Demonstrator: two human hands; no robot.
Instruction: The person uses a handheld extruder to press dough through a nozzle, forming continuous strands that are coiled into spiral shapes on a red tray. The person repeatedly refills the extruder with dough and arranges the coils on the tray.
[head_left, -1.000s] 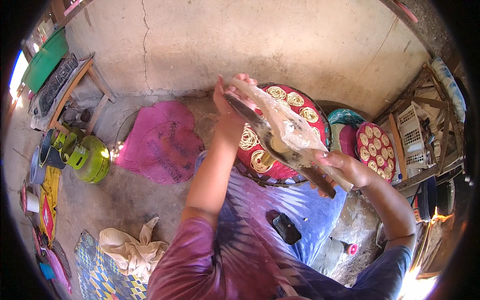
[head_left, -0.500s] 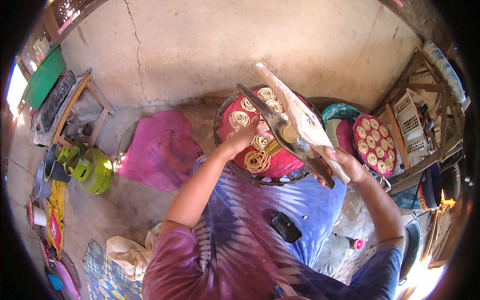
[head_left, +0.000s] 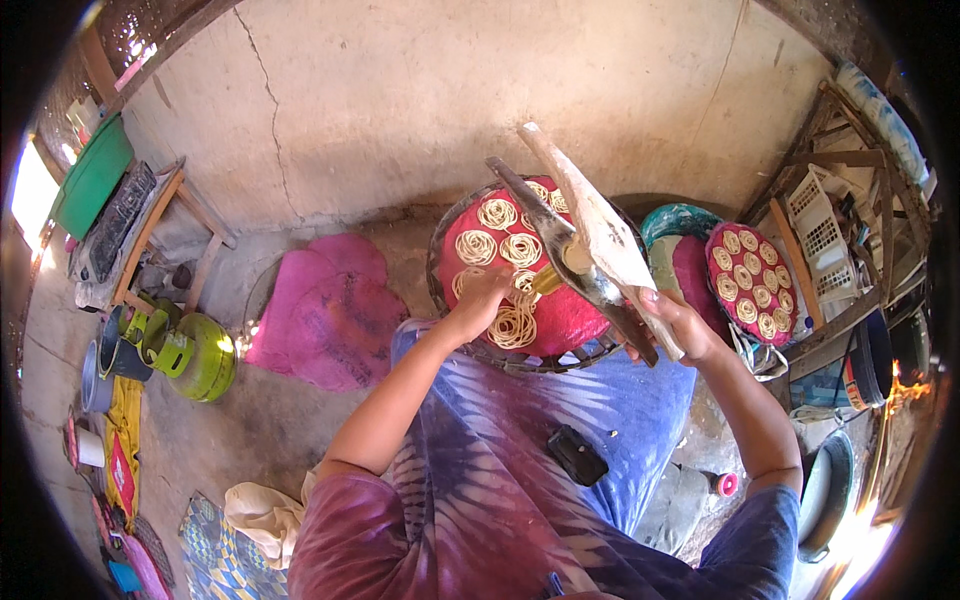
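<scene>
My right hand (head_left: 680, 325) grips the lower ends of the two wooden handles of a hand press (head_left: 590, 225), one dark and one pale. The press is tilted over a round tray lined with red cloth (head_left: 575, 325). Its brass cylinder (head_left: 545, 280) points toward my left hand (head_left: 482, 305). Bent and closed, the left fingers are at pale dough strands (head_left: 522, 288) by the cylinder's end; what lies between them is hidden. Several coiled dough nests (head_left: 497, 213) lie on the cloth, with the nearest coil (head_left: 512, 327) beside my left hand.
To the right, a second red round (head_left: 750, 280) bears several coils, beside a teal basin (head_left: 680, 220). A pink sack (head_left: 325, 310) lies left on the floor, near a green gas cylinder (head_left: 205, 360). Flames (head_left: 905, 395) burn far right. A dark phone-like object (head_left: 577, 455) rests on my lap.
My left hand has come down and nearer, from among the farther coils to beside the brass cylinder's end. The press has shifted slightly, still in my right hand.
</scene>
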